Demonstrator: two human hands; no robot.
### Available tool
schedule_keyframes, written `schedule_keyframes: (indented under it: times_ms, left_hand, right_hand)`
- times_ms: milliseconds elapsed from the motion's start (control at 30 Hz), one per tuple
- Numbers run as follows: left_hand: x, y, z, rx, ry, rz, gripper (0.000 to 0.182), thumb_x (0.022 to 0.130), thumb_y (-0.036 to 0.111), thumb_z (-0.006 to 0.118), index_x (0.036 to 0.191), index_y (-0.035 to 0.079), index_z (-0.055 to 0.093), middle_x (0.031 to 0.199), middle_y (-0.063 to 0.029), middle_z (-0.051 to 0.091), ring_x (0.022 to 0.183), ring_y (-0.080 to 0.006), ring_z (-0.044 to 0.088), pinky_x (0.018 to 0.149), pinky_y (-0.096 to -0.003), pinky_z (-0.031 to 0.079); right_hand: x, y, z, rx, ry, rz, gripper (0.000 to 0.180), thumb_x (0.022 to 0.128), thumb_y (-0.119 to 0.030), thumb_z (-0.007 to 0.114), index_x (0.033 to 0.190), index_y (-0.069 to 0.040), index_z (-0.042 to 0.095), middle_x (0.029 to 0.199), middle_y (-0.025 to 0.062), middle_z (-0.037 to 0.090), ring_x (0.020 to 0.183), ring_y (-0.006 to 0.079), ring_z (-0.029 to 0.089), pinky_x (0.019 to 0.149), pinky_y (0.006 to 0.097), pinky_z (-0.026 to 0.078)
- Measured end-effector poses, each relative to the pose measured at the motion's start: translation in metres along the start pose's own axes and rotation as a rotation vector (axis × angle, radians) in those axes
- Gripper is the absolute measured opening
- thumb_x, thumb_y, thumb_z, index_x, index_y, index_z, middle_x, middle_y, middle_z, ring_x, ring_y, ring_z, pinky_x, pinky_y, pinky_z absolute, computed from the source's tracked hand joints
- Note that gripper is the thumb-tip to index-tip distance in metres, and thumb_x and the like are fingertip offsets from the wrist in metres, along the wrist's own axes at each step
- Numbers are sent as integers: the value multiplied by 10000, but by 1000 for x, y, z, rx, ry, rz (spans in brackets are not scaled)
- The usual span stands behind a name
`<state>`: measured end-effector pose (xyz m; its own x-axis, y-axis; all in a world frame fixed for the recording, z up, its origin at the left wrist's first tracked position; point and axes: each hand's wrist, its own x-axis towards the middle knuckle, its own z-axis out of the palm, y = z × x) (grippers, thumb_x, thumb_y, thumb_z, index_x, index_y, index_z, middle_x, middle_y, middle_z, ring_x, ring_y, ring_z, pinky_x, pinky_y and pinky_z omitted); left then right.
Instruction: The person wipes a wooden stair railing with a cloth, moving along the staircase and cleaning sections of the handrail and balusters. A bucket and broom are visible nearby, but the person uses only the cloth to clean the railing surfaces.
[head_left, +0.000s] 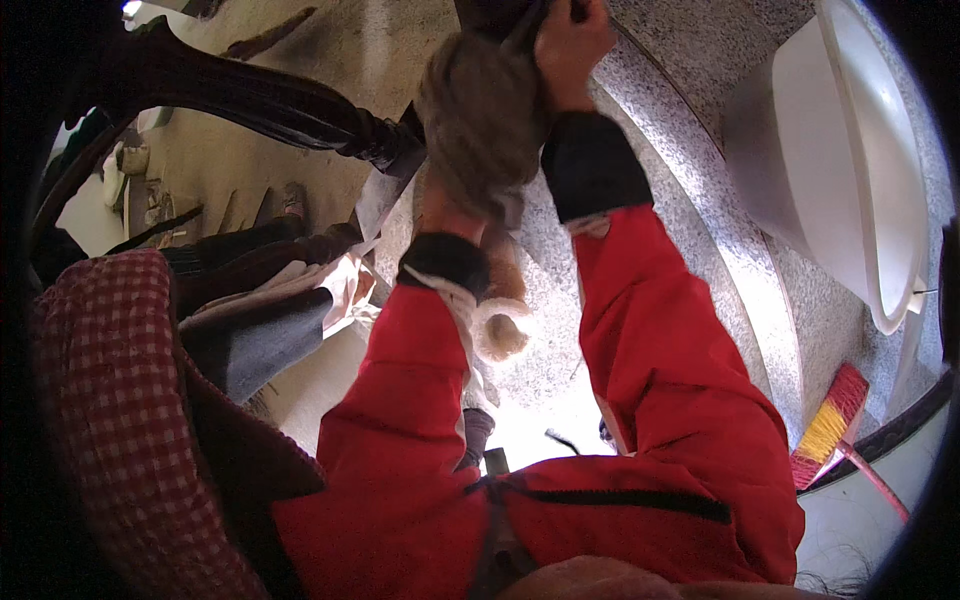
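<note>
Both my arms, in red sleeves with black cuffs, reach toward the top of the view. A blurred, bunched grey-brown cloth (484, 124) hangs over my left hand, whose wrist (448, 214) shows below it; the fingers are hidden. My right hand (574, 45) is just right of the cloth, at a dark object (499, 16) by the top edge; its fingers are curled and partly cut off, so its grip is unclear. Beneath the left wrist, a light brown fuzzy thing with a round, pale rim (502, 330) shows against the speckled floor.
A dark carved wooden furniture leg (277, 101) juts in from the left. Red checked padded fabric (112, 390) lies lower left, near a dark grey cloth (262, 337). At right stand a large white tub (799, 142) and a red and yellow broom (829, 427).
</note>
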<state>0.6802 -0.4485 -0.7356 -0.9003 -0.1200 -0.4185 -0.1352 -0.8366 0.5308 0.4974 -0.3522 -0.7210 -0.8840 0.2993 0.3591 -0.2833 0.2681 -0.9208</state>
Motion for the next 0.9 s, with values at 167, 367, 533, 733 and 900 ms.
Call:
schedule_keyframes:
  times_ms: [167,367,533,733,900]
  left_hand:
    - [9,-15,-26,557,-58,258,475,970,341,371,1376,98,336,1388,-86,387,1243,-274,379,1033,-402,326]
    - [-6,-43,-75,213,4,183,469,971,363,365,1377,128,353,1382,-78,403,1220,-296,421,1018,-440,364]
    - [-3,-44,-71,904,-95,422,472,964,369,384,1371,131,364,1394,-81,396,1240,-291,409,1033,-449,346]
    - [-80,-32,-34,-206,389,-103,520,955,403,388,1380,108,338,1386,-77,404,1252,-245,392,1060,-362,303]
    - [-72,-25,-99,-362,-79,115,509,942,394,398,1381,142,343,1416,-80,356,1290,-284,331,1049,-470,304]
  right_hand:
    - [-30,9,11,-81,-23,47,207,898,-205,556,1029,-48,587,845,126,627,821,317,598,711,407,465]
    - [-38,1,0,275,-24,-154,177,835,-189,614,940,-46,606,800,129,629,739,282,618,653,416,481]
    - [-45,12,11,246,-30,-184,174,824,-149,625,982,-77,635,868,124,652,771,280,630,684,395,490]
    - [-100,-9,7,278,-730,27,298,887,-250,544,1107,-62,619,846,126,654,792,274,635,685,380,491]
    - [-116,26,75,248,-775,-430,443,890,-279,527,1198,39,508,908,201,637,795,369,608,707,447,474]
